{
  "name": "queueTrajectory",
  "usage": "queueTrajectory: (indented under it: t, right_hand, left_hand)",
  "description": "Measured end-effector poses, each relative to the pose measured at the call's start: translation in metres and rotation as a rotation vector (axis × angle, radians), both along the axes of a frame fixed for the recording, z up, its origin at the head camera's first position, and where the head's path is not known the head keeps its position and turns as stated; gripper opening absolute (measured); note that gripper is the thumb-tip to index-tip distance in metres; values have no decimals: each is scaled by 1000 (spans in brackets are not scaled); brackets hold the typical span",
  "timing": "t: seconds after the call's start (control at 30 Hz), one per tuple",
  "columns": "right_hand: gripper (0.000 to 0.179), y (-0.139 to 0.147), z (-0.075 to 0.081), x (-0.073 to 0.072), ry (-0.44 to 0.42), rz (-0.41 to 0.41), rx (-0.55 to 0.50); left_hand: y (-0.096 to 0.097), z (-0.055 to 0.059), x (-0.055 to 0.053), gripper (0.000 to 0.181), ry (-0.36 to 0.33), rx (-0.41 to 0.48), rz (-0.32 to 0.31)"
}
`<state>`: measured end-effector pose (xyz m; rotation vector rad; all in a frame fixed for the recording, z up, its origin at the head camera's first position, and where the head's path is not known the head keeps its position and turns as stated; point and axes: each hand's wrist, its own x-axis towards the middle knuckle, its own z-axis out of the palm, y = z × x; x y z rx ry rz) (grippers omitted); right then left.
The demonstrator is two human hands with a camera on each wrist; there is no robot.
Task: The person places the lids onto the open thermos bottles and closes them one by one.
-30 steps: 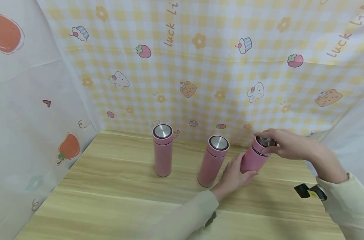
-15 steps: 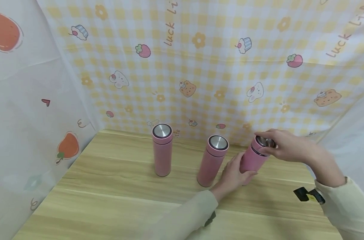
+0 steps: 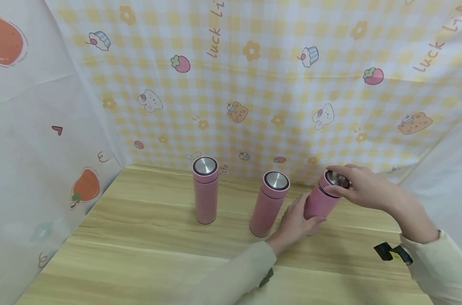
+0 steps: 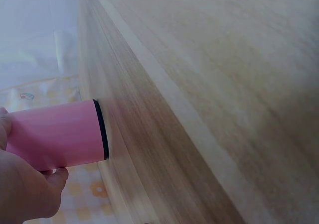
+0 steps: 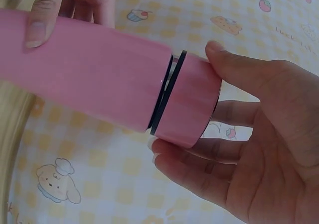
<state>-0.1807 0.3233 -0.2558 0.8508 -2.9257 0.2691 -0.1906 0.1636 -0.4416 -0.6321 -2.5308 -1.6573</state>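
Note:
A pink thermos bottle (image 3: pixel 317 206) stands at the right of the table, its base on the wood in the left wrist view. My left hand (image 3: pixel 294 220) grips its body, with the thumb in front and fingers behind. My right hand (image 3: pixel 369 188) holds the lid (image 5: pixel 188 102) with the silver top between thumb and fingers. In the right wrist view, the lid sits slightly askew, and a thin gap shows between its black ring and the bottle body (image 5: pixel 94 67). Two matching closed thermoses stand to the left: the middle one (image 3: pixel 266 212) near my left wrist, the other (image 3: pixel 206 199) farther off.
The wood-grain table (image 3: pixel 139 254) ends at a yellow checked cloth (image 3: pixel 200 97) hanging behind the bottles. A white printed cloth (image 3: pixel 29 140) hangs on the left side. Black straps with small devices (image 3: pixel 392 253) are on the sleeves.
My right hand has turned slightly around the lid, its thumb shifting left across the lid's front and its wrist dropping a little. The left hand keeps its grip; the thermoses stay in place.

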Motion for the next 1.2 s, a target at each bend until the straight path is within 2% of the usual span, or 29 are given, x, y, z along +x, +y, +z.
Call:
queueTrajectory:
  t: [0.17, 0.4, 0.53, 1.0, 1.2]
  right_hand:
    - [58, 5, -1, 0, -2, 10, -18]
    - [58, 12, -3, 0, 95, 152, -80]
    - [55, 14, -5, -1, 109, 196, -87]
    - [50, 5, -3, 0, 118, 183, -68]
    - [49, 3, -2, 0, 82, 181, -63]
  left_hand:
    - [1, 0, -1, 71, 4, -3, 1]
    - [-1, -1, -1, 70, 36, 18, -16]
    - [-1, 0, 0, 70, 40, 18, -17]
    - [-3, 4, 1, 71, 15, 2, -9]
    - [-3, 5, 2, 70, 2, 4, -9]
